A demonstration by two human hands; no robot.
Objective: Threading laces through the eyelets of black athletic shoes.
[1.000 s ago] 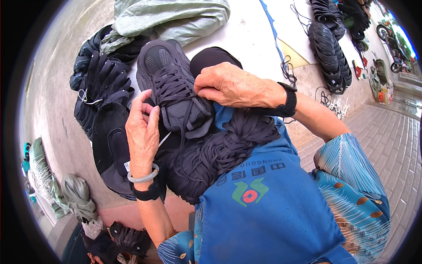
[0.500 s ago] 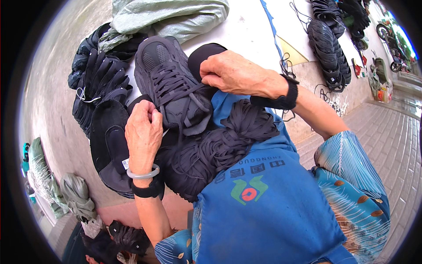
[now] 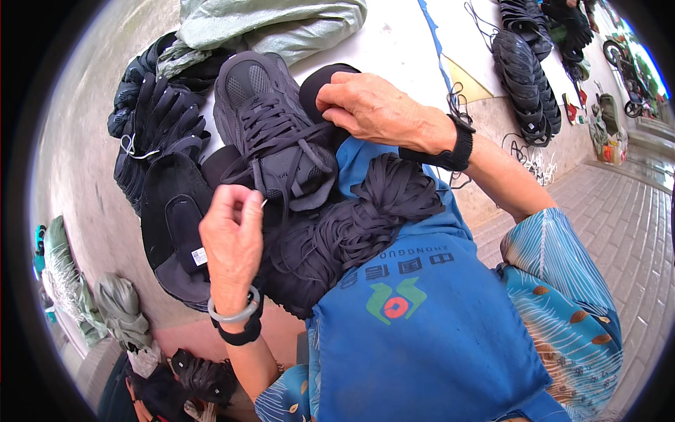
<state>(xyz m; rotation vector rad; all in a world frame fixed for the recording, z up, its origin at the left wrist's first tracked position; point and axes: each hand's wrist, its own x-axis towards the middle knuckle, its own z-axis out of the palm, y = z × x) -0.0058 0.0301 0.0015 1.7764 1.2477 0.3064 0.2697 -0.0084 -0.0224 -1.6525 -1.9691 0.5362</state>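
Observation:
A dark grey shoe upper (image 3: 271, 133), laces crossing its front, lies in front of me with its toe pointing away. Its smooth black flap (image 3: 320, 88) is pinched between the thumb and fingers of my right hand (image 3: 376, 112). Beside the upper's near left side, my left hand (image 3: 235, 228) is closed in a pinch. A thin pale tip pokes out by its thumb; what it belongs to is hidden. Under the hands a large bundle of dark flat laces (image 3: 351, 218) rests on my lap, over a blue apron (image 3: 436, 316).
Stacked black shoe uppers (image 3: 158, 133) lie at left, one turned lining-up (image 3: 176, 225) with a white label. A pale green woven sack (image 3: 274, 28) sits at the far side. More dark uppers (image 3: 527, 84) and loose cords lie at right.
My left hand has drawn back toward me from the upper's left flap, baring the flap and the pale tip. My right hand keeps its hold, shifting only slightly.

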